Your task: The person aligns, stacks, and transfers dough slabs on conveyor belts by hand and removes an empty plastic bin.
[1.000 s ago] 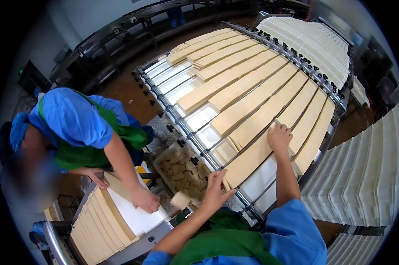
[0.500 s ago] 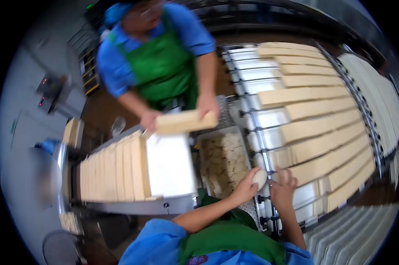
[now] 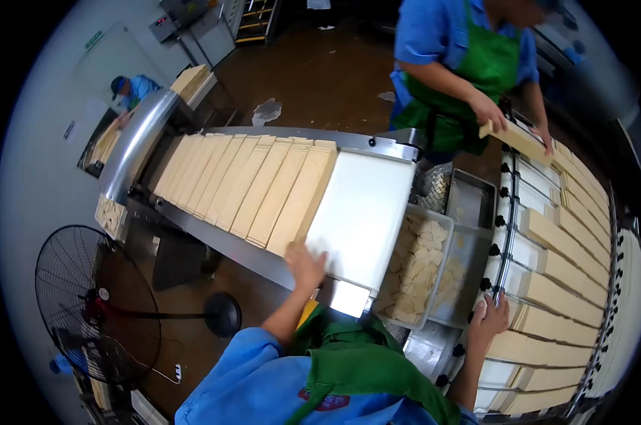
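Observation:
My left hand (image 3: 306, 266) is at the near end of the last long, pale dough-sheet stack (image 3: 305, 195) on the left conveyor. Its fingers touch that end and the thumb is spread apart over the white belt (image 3: 366, 205). My right hand (image 3: 489, 319) rests at the metal rail (image 3: 506, 258) along the right conveyor, with fingers apart and nothing visible in it. Close to it lie more long pale dough stacks (image 3: 550, 326) on that conveyor.
Between the conveyors stands a plastic bin (image 3: 434, 301) of dough scraps (image 3: 412, 273). A co-worker (image 3: 469, 64) in a green apron holds a pale stack (image 3: 519, 142) over the right conveyor. A floor fan (image 3: 97, 301) stands at left; another person (image 3: 135, 88) is farther back.
The view has swung left. My left hand has gone from the scrap bin, without the pale rounded piece, to the left conveyor's stack. The co-worker has carried a stack to the right conveyor.

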